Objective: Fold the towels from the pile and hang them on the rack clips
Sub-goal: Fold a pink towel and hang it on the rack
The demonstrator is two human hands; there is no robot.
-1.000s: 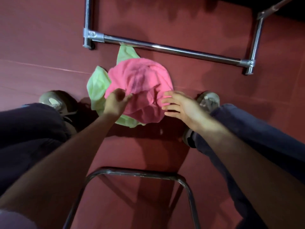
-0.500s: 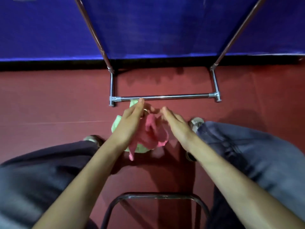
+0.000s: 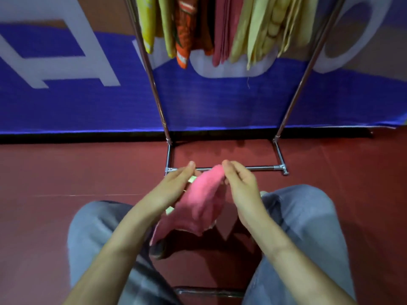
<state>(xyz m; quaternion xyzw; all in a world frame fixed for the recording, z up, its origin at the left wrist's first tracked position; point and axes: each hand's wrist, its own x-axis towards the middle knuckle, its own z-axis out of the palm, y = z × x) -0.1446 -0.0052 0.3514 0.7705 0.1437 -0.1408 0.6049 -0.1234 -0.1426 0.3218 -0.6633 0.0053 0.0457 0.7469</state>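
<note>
Towel (image 3: 202, 201) in left hand (image 3: 174, 190), right hand (image 3: 240, 183)

Shows pink on the towel (image 3: 204, 201), pale green on the scrap (image 3: 192, 178) left of it, yellow, patterned orange, rose and beige on the far hung cloths (image 3: 222, 29), silver on the rack (image 3: 253, 167), white-lettered blue on the banner (image 3: 88, 106), dark red on the floor (image 3: 66, 172).

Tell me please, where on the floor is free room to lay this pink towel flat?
Bare floor lies left of the rack base, up to the banner, and also right of it. Between the knees it is crowded: pink towel, left hand, right hand.
</note>
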